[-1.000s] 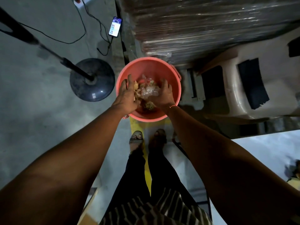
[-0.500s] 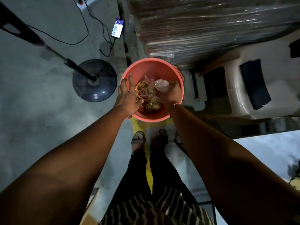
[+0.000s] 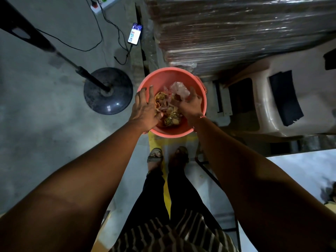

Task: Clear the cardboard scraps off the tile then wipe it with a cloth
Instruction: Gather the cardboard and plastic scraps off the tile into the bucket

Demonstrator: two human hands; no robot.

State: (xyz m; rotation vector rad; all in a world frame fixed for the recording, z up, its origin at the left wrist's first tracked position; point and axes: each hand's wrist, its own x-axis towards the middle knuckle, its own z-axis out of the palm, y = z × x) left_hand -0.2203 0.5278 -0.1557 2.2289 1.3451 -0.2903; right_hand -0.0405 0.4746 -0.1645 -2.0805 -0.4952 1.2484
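Note:
A salmon-pink bucket (image 3: 171, 73) stands on the floor in front of my feet. Brown cardboard scraps (image 3: 170, 115) and a wad of clear plastic (image 3: 180, 89) lie inside it. My left hand (image 3: 145, 110) hovers over the bucket's left rim with its fingers stretched out beside the scraps. My right hand (image 3: 190, 106) is spread over the scraps on the right side, fingertips at the plastic wad. Neither hand visibly grips anything. The pale tile surface (image 3: 300, 170) shows at the lower right, with a dark object (image 3: 331, 193) at its right edge.
A round black stand base (image 3: 109, 91) with a slanted pole sits left of the bucket. A lit phone (image 3: 135, 33) on a cable lies on the floor behind. A wrapped stack (image 3: 236, 30) rises beyond the bucket, with a beige plastic stool (image 3: 291, 99) to the right.
The scraps have dropped from between my hands into the bucket. The plastic wad has shifted to the far right side. Both hands have spread apart and opened over the contents.

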